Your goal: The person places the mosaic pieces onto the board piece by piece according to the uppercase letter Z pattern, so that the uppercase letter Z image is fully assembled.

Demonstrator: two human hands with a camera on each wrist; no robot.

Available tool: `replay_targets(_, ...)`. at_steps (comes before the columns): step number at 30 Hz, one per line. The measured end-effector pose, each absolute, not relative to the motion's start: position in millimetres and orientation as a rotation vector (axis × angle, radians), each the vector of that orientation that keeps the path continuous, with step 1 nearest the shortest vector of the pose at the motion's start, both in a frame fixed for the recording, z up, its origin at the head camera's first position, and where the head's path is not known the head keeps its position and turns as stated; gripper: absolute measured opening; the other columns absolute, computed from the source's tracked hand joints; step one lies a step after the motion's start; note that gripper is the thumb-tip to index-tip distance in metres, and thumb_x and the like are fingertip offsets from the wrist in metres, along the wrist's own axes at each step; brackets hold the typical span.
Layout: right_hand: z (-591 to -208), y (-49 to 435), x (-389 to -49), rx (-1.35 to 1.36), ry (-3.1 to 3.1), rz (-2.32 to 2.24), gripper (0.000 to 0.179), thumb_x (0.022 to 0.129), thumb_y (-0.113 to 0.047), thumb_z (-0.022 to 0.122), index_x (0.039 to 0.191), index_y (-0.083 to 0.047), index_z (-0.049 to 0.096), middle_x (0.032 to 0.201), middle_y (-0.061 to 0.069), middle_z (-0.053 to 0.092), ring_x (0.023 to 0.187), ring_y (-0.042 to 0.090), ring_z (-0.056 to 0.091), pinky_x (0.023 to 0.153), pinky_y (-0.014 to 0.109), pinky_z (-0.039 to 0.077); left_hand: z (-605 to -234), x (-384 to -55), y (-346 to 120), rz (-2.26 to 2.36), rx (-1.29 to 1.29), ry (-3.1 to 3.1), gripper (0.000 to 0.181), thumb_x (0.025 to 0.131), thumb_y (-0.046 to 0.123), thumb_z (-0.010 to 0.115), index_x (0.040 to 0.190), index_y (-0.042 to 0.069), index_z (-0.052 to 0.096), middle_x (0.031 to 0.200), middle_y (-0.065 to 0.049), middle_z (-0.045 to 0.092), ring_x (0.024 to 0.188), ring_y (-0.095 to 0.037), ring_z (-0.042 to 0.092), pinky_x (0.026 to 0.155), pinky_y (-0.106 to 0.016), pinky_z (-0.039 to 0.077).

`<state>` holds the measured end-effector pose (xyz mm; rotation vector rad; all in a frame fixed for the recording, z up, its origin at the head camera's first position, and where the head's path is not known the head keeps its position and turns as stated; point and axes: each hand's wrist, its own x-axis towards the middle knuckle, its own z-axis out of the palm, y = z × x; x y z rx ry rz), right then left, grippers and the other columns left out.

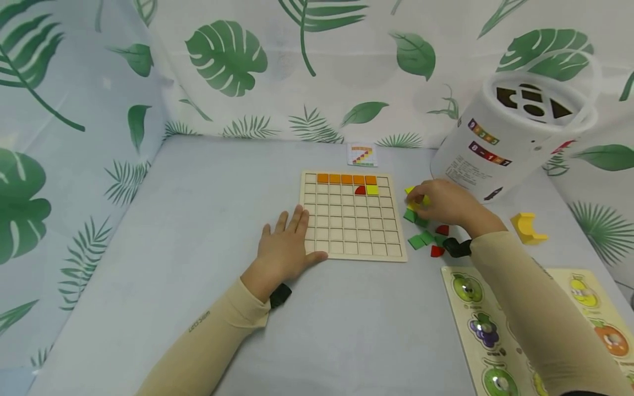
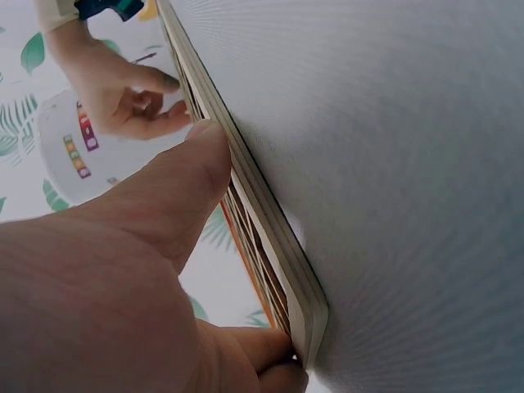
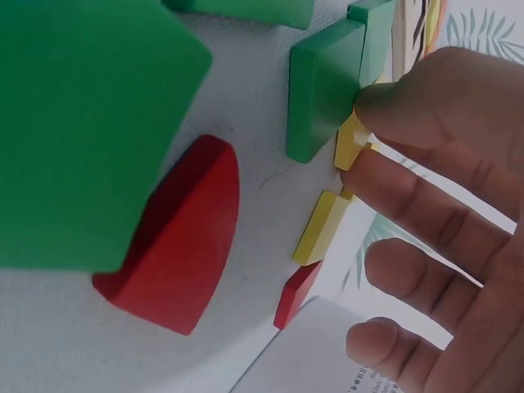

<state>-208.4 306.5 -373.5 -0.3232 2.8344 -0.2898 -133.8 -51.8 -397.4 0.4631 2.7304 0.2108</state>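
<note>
Leaf-printed backdrop, pale table; gridded board central. Left hand, eight o'clock of board: fingers extended, ungripping, touching its edge. Right hand, three o'clock: pinching a yellow tile, the pinch clear only in right-wrist view

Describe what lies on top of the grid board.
On the grid board, five orange squares lie in the top row, a red piece and a yellow square in the second. The left hand overlaps the board's left edge; what it covers cannot be seen.
</note>
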Motion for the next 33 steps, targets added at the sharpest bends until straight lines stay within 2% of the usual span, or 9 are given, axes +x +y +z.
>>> replay_targets(6, -373, 306, -208, -0.319, 2.819, -0.248, 0.038, 0.087, -0.008, 0.074, 0.124, -0.014, 0.076, 0.124, 0.012, 0.072, 0.103, 0.029, 0.058, 0.094, 0.052, 0.052, -399, -134, -52, 0.205, 0.465, 2.735, 0.105, 0.097, 0.074, 0.048, 0.168, 0.011, 0.003, 0.178, -0.004, 0.000, 0.164, -0.034, 0.011, 0.128, -0.063, 0.022)
replay_targets(15, -378, 305, -210, -0.338, 2.867, -0.247, 0.033, 0.092, -0.010, 0.072, 0.124, -0.014, 0.077, 0.123, 0.011, 0.073, 0.102, 0.029, 0.060, 0.093, 0.050, 0.053, -400, -135, -52, 0.200, 0.462, 2.731, 0.105, 0.097, 0.075, 0.047, 0.168, 0.012, 0.002, 0.178, -0.003, -0.001, 0.164, -0.034, 0.010, 0.128, -0.063, 0.021)
replay_targets(21, -379, 303, -213, -0.426, 2.909, -0.220, 0.029, 0.091, -0.012, 0.076, 0.119, -0.011, 0.078, 0.126, 0.013, 0.073, 0.111, 0.033, 0.064, 0.100, 0.055, 0.053, -400, -135, -52, 0.207, 0.461, 2.734, 0.106, 0.097, 0.075, 0.048, 0.168, 0.012, 0.002, 0.178, -0.003, -0.001, 0.164, -0.034, 0.010, 0.128, -0.063, 0.022)
replay_targets(28, -375, 292, -215, -0.428, 2.931, -0.260, 0.028, 0.091, -0.021, 0.079, 0.117, -0.011, 0.079, 0.117, 0.010, 0.076, 0.103, 0.029, 0.062, 0.095, 0.050, 0.053, -399, -134, -52, 0.202, 0.464, 2.733, 0.105, 0.097, 0.074, 0.048, 0.168, 0.011, 0.002, 0.177, -0.003, -0.001, 0.164, -0.034, 0.010, 0.128, -0.063, 0.022)
replay_targets(33, -374, 271, -220, -0.459, 2.924, -0.321, 0.029, 0.091, -0.024, 0.079, 0.118, -0.013, 0.078, 0.121, 0.009, 0.074, 0.113, 0.031, 0.061, 0.101, 0.054, 0.051, -399, -134, -53, 0.201, 0.461, 2.735, 0.106, 0.097, 0.075, 0.048, 0.168, 0.011, 0.003, 0.177, -0.003, 0.000, 0.164, -0.034, 0.010, 0.128, -0.063, 0.022)
